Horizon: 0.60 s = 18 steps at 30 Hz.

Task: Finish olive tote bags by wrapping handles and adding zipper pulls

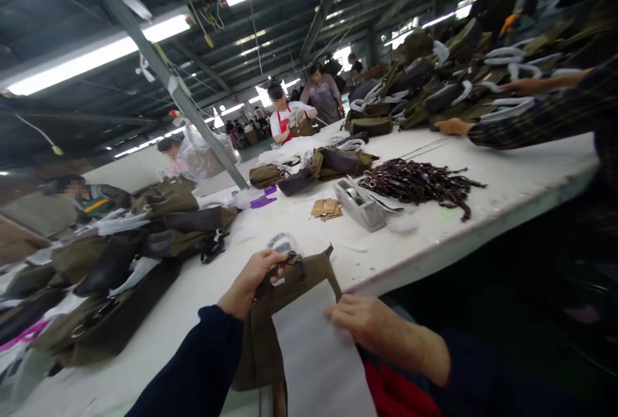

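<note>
An olive-brown fabric bag [261,340] lies at the table's near edge, in front of my body. My left hand [253,275] is closed around a dark, twisted strap [292,259] at the bag's upper part. Over the bag's right side lies a white sheet [318,346], which looks like paper. My right hand [369,320] pinches the right edge of that sheet, its fingertips slightly blurred. Just beyond my left hand is a clear roll, seemingly of tape [284,243].
A grey tape dispenser [362,204], small brown tags [327,209] and a heap of dark braided straps [420,185] lie on the white table [434,243]. Piled bags [116,275] line the left. At right, a co-worker's plaid sleeve [535,124] reaches in. Other people work farther back.
</note>
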Motion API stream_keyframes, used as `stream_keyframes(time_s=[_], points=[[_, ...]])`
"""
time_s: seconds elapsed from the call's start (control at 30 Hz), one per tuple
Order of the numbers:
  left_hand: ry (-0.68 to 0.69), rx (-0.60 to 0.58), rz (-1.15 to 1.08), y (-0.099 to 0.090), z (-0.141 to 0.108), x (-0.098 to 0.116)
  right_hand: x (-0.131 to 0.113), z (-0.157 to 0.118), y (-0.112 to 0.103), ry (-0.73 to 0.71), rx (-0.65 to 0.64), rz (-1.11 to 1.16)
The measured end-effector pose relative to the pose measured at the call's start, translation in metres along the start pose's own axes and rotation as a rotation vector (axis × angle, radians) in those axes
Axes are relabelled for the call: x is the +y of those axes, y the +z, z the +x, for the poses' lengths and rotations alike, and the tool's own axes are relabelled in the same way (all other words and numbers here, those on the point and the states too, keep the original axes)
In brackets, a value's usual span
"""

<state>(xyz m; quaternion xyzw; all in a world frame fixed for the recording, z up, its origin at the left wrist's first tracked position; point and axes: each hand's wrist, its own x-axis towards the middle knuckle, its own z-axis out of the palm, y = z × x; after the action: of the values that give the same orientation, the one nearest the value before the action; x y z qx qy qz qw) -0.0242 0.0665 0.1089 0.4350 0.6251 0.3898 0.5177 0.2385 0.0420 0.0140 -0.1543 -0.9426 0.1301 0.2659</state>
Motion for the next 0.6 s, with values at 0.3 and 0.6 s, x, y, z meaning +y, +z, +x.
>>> stream_keyframes(time_s=[0.3,0.6], points=[[-0.011,0.004,0.047,0.005,0.002,0.014,0.010,0.039,0.023,0.208,0.116,-0.101],[-0.022,0.080,0.024,0.010,-0.006,0.006,0.013,0.048,0.031,0.405,0.202,-0.128]])
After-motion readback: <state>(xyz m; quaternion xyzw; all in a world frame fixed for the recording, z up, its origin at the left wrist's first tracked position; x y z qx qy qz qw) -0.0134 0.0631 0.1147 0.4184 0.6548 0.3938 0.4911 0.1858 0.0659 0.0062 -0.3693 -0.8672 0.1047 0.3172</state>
